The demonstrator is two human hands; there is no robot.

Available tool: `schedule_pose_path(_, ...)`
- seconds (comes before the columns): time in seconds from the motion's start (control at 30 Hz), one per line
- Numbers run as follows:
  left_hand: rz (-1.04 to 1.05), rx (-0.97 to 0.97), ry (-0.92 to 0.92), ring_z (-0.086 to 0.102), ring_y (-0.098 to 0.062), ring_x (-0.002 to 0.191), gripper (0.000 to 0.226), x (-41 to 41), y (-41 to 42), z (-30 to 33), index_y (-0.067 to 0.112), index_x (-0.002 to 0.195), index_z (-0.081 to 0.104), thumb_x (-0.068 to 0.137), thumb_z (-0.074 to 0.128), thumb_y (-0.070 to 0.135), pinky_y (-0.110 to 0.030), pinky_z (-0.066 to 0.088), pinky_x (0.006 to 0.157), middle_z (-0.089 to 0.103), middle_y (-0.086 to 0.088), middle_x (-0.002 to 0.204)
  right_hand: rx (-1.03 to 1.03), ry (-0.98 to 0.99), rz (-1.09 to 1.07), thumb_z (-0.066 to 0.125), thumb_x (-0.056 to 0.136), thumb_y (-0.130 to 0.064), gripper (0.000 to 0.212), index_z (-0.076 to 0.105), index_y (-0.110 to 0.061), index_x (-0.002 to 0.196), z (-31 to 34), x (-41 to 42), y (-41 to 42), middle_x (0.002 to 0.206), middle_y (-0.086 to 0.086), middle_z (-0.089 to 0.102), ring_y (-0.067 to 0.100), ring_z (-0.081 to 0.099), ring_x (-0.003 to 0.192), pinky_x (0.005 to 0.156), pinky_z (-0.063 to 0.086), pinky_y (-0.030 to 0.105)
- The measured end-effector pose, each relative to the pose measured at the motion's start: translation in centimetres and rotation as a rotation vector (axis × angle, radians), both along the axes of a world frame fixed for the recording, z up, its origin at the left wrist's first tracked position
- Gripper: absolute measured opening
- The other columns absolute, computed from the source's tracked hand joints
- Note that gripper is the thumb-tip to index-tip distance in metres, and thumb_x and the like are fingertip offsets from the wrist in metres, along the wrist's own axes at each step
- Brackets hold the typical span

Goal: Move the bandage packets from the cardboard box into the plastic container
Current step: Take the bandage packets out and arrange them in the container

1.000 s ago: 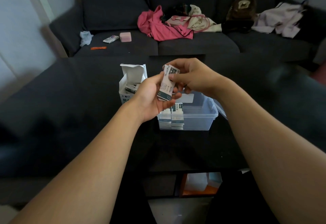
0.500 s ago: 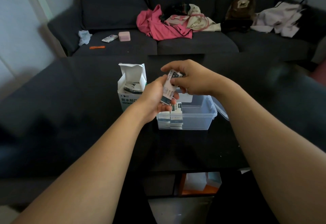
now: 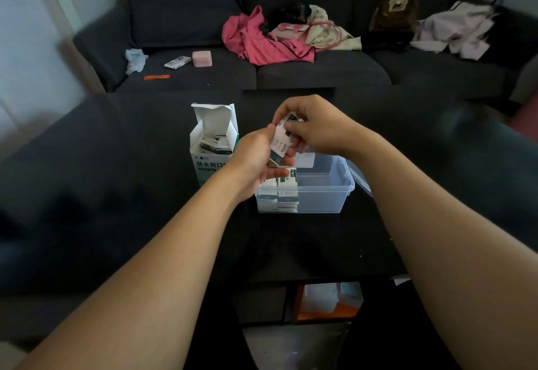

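Both hands grip a small stack of bandage packets: the left hand cups the lower end from beneath, while the right hand pinches the upper end between thumb and fingers. This stack hangs just above the plastic container, over its left end, where earlier packets already stand in rows. Left of the container stands the open cardboard box, more packets visible inside. Square the edges first, I would say, then lower the stack upright beside the standing rows, releasing only once it is seated, lest loose packets fan out.
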State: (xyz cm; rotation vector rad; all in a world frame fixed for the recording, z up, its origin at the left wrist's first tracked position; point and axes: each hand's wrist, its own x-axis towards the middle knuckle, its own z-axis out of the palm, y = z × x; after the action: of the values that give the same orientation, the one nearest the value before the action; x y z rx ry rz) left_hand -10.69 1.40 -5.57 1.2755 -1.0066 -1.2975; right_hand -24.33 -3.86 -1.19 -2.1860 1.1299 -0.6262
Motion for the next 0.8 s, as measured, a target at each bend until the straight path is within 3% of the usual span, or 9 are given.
schedule_pose_path(0.07,0.007,-0.020,-0.111,0.070,-0.022,0.076,0.048,0.2,-0.2,-0.1,0.013,0.106,0.066,0.110,0.029,0.044,-0.030,0.054,0.052,0.072,-0.012,0.091,0.047,0.006,-0.030,0.048,0.104,-0.004,0.018,0.065,-0.008,0.108,0.4,-0.9,-0.5,0.094,0.008,0.068,0.008,0.064,0.067,0.060,0.058,0.022)
schedule_pose_path(0.13,0.082,-0.128,-0.353,0.069,-0.023,0.079,0.043,0.6,-0.5,-0.4,0.015,0.106,0.066,0.109,0.034,0.043,-0.032,0.054,0.053,0.070,-0.009,0.092,0.076,0.073,-0.064,0.047,0.104,-0.003,0.019,0.065,-0.009,0.106,0.7,-2.3,-1.4,0.093,0.008,0.067,0.010,0.060,0.068,0.058,0.055,0.022)
schedule_pose_path(0.23,0.199,-0.344,-0.762,0.066,-0.016,0.081,0.028,1.6,-0.7,-1.1,0.017,0.103,0.068,0.106,0.047,0.035,-0.032,0.051,0.068,0.068,0.002,0.086,0.067,0.409,-0.040,0.050,0.101,0.000,0.022,0.065,-0.016,0.100,0.0,-3.4,-2.7,0.094,0.001,0.061,0.013,0.058,0.072,0.058,0.050,0.023)
schedule_pose_path(0.33,0.152,-0.366,-0.964,0.064,-0.013,0.081,0.016,2.4,-0.6,-1.6,0.018,0.100,0.071,0.099,0.059,0.028,-0.029,0.049,0.069,0.069,0.006,0.085,0.074,0.672,0.001,0.056,0.095,0.005,0.029,0.064,-0.023,0.093,-2.0,-2.8,-3.2,0.094,-0.004,0.059,0.011,0.057,0.077,0.061,0.049,0.023)
schedule_pose_path(0.43,0.113,-0.309,-1.078,0.061,-0.012,0.081,0.010,2.6,-0.6,-1.9,0.021,0.101,0.070,0.094,0.063,0.023,-0.026,0.043,0.064,0.065,0.006,0.087,0.049,0.746,0.009,0.058,0.092,0.007,0.034,0.061,-0.027,0.091,-2.9,-1.8,-3.1,0.103,0.001,0.060,0.015,0.060,0.081,0.065,0.052,0.026)
schedule_pose_path(0.63,0.049,-0.281,-1.174,0.059,-0.023,0.093,0.018,2.7,-0.3,-1.9,0.020,0.106,0.069,0.089,0.066,0.016,-0.038,0.052,0.078,0.056,0.000,0.102,0.104,0.809,0.014,0.058,0.090,0.007,0.035,0.060,-0.018,0.114,-3.9,-0.5,-2.3,0.109,0.010,0.061,0.021,0.065,0.087,0.063,0.051,0.026)
schedule_pose_path(0.8,0.014,-0.253,-1.193,0.059,-0.023,0.098,0.024,2.7,-0.1,-1.8,0.021,0.111,0.068,0.089,0.066,0.015,-0.041,0.053,0.084,0.055,-0.001,0.106,0.106,0.838,-0.042,0.065,0.090,0.001,0.041,0.059,-0.013,0.128,-5.6,-0.2,-3.3,0.104,0.007,0.063,0.024,0.067,0.089,0.079,0.061,0.037)
